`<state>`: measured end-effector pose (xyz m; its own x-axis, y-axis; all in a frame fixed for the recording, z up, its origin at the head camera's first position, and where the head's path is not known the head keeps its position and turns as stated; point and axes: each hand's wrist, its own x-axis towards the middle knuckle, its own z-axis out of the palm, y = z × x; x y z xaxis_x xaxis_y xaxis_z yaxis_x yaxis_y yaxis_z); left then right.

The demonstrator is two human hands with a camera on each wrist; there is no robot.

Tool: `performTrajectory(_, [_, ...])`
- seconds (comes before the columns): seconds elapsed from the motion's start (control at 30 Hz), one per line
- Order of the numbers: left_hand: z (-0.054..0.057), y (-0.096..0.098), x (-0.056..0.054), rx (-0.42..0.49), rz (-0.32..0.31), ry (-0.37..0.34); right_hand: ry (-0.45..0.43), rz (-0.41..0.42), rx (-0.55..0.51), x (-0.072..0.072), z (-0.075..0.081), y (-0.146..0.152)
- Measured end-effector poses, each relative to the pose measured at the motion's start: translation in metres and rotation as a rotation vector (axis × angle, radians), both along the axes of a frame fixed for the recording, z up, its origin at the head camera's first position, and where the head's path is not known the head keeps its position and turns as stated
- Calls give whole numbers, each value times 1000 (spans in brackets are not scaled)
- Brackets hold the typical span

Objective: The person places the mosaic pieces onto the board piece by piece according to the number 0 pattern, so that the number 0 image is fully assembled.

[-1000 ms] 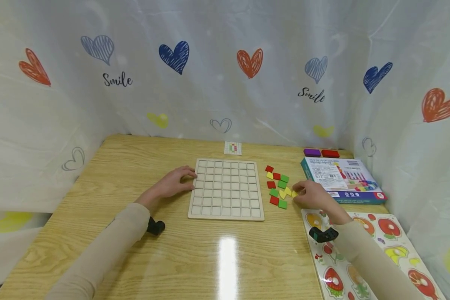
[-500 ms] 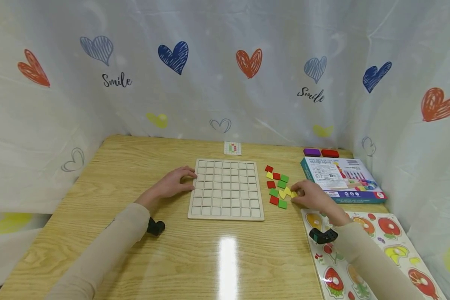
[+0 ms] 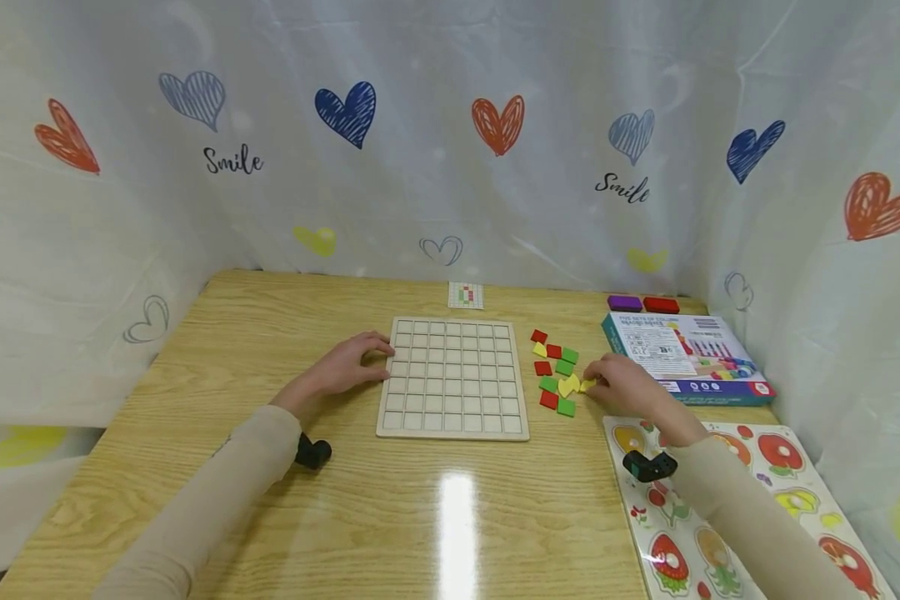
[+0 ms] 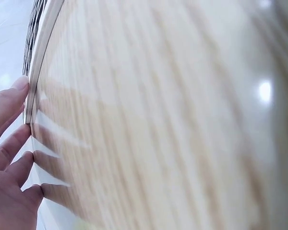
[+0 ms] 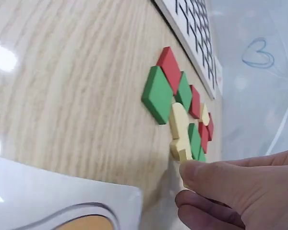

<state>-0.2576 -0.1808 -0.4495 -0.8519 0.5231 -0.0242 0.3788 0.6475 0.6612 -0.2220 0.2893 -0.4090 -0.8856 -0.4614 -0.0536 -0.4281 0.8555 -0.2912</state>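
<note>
My left hand (image 3: 347, 364) touches the left edge of a pale wooden grid board (image 3: 452, 379), fingers loosely bent and the thumb apart from them. In the left wrist view its fingertips rest against the board's side. To the right of the board lie small flat tiles: red squares (image 3: 542, 368), green squares (image 3: 565, 367) and yellow pieces (image 3: 568, 385) with curved edges. My right hand (image 3: 624, 386) pinches a yellow tile (image 5: 183, 155) between thumb and fingers at the right of this group. Part of that tile is hidden behind the thumb.
Behind the board lies a small pattern card (image 3: 466, 296). At the right are a boxed bead set (image 3: 686, 358), a purple block (image 3: 625, 304), a red block (image 3: 661, 306) and a fruit puzzle board (image 3: 682, 500) under the right forearm. A curtain (image 3: 420, 200) hangs behind the table.
The two yellow pieces left of my right hand now lie closer together, as one cluster. My right hand and its tile have shifted slightly. My left hand stays at the board.
</note>
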Motion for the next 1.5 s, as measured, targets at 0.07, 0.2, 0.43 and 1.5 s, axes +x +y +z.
performTrajectory(0.07, [0, 0, 0, 1, 1, -2, 11, -15, -2, -2, 8, -4])
performTrajectory(0.2, [0, 1, -1, 13, 6, -15, 16, -42, -100, -13, 18, -19])
performTrajectory(0.43, [0, -1, 0, 31, 3, -24, 32, 34, -266, -36, 16, -76])
performTrajectory(1.5, [0, 0, -2, 10, 11, 2, -31, 130, -290, -86, -29, -202])
